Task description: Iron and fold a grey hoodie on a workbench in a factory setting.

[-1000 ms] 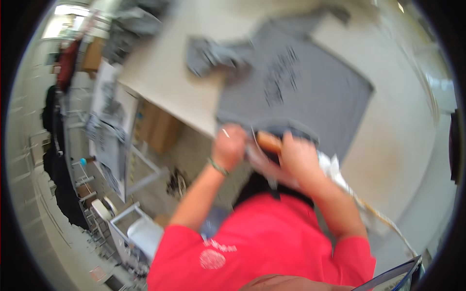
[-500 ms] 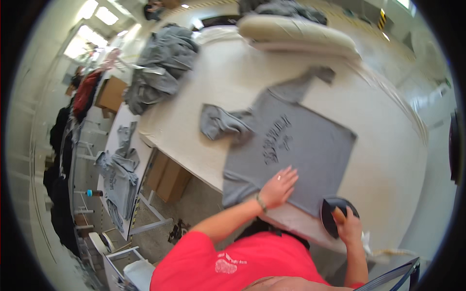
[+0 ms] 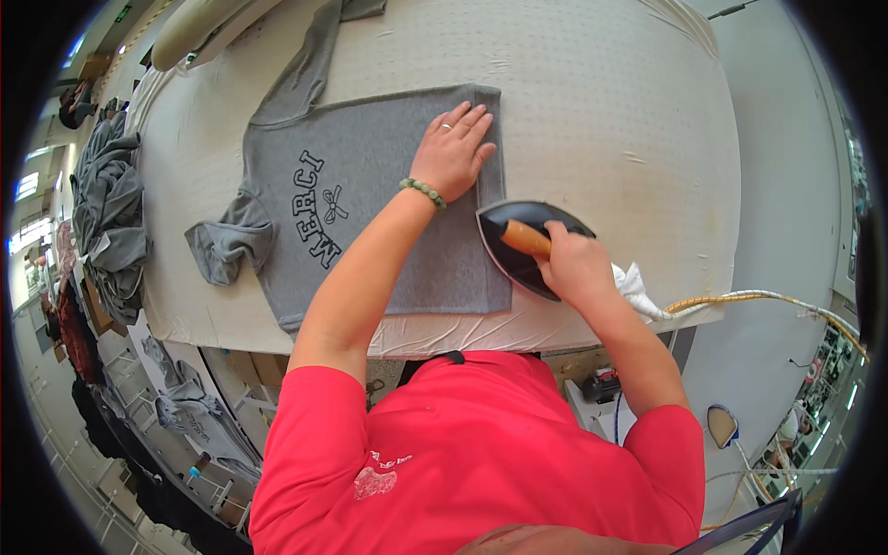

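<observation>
A grey sweatshirt (image 3: 435,264) with dark lettering and a small bow print lies spread on the padded white ironing table (image 3: 620,166). My left hand (image 3: 453,153) rests flat on the cloth near its hem band, fingers stretched out; a ring and a green bead bracelet show. My right hand (image 3: 575,265) is wrapped round the wooden handle of a dark iron (image 3: 523,270). The iron's pointed end sits on the hem band, while its rear lies over the table cover. A white cloth wrap (image 3: 633,287) hangs at the back of the iron, beside my wrist.
From the iron a cord and yellow-wrapped hose (image 3: 731,298) run off right. A heap of grey garments (image 3: 113,217) stands at the table's left end. A padded roll (image 3: 199,32) lies at the far left. Folded grey sweatshirts (image 3: 199,412) lie on a lower side table.
My view has turned toward the right end of the table. My left hand has shifted along the sweatshirt to its hem, and the iron has come onto the hem band.
</observation>
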The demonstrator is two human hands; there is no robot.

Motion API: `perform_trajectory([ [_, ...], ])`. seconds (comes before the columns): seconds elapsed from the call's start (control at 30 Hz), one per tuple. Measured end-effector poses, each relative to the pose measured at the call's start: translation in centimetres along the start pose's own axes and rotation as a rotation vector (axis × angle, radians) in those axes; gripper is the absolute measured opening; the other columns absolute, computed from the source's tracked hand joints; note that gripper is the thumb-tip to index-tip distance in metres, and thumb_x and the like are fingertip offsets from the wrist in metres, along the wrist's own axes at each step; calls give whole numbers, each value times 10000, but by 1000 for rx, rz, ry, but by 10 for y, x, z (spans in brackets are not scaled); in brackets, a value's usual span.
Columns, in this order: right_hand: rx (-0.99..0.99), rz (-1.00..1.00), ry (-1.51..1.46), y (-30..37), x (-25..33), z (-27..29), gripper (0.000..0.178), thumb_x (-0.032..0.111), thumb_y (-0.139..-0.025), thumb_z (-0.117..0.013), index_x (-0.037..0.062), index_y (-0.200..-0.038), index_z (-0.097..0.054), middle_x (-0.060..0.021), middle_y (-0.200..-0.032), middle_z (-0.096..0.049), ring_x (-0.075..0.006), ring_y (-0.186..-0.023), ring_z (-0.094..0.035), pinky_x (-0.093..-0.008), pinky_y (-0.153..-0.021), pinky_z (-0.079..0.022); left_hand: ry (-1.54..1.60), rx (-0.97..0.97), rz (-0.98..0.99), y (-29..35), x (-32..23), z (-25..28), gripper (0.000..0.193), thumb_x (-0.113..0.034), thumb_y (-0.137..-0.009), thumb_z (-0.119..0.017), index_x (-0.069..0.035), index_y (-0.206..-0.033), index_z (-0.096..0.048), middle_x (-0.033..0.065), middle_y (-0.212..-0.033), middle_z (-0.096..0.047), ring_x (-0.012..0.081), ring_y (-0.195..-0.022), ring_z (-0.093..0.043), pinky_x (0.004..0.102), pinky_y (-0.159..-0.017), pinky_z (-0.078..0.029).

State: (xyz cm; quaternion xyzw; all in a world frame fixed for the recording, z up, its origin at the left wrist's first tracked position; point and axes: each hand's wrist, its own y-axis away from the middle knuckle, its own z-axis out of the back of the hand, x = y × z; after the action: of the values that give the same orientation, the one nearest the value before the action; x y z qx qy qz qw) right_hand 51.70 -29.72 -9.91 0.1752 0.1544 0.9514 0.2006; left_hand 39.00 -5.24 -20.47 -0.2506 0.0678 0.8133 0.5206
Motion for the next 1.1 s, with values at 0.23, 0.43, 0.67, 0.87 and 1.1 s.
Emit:
perform_trajectory([
  [0.23,-61,-117,-59,-131,6,60,438,436,-944,-715,10,-1041,-684,-254,-897,-733,-438,-864,-722,-521,-773,-576,56,-146,164,55,-38,6,679,-320,-976,-656,-21,-1544,-435,181,-1630,-392,368,-1520,-350,535,-1238,-279],
  [0.43,-48,-104,-27,-193,2,78,461,439,-944,-717,-21,-987,-715,-258,-924,-734,-439,-879,-717,-502,-791,-568,45,116,137,99,-93,-3,776,-397,-942,-672,-4,-1557,-410,195,-1652,-353,369,-1560,-273,526,-1269,-208],
  [0.67,-15,-39,-144,-179,11,86,394,379,-956,-706,-13,-996,-708,-243,-910,-740,-431,-855,-718,-496,-784,-569,45,208,3,142,-112,-8,752,-405,-933,-674,-34,-1545,-442,180,-1644,-374,363,-1547,-311,535,-1264,-225],
  [0.87,285,471,146,-74,44,37,284,204,-893,-665,-5,-1069,-584,-189,-761,-723,-372,-726,-740,-494,-629,-582,55,-151,273,234,-77,46,471,-155,-927,-681,-46,-1382,-625,182,-1442,-595,369,-1414,-502,534,-1202,-344],
  [1.1,586,633,106,-5,61,14,250,169,-904,-603,-51,-1022,-591,-207,-733,-723,-390,-687,-745,-502,-611,-595,-268,-661,1199,393,33,107,460,-230,-1010,-665,7,-1395,-579,174,-1360,-625,315,-1295,-560,421,-1130,-402],
])
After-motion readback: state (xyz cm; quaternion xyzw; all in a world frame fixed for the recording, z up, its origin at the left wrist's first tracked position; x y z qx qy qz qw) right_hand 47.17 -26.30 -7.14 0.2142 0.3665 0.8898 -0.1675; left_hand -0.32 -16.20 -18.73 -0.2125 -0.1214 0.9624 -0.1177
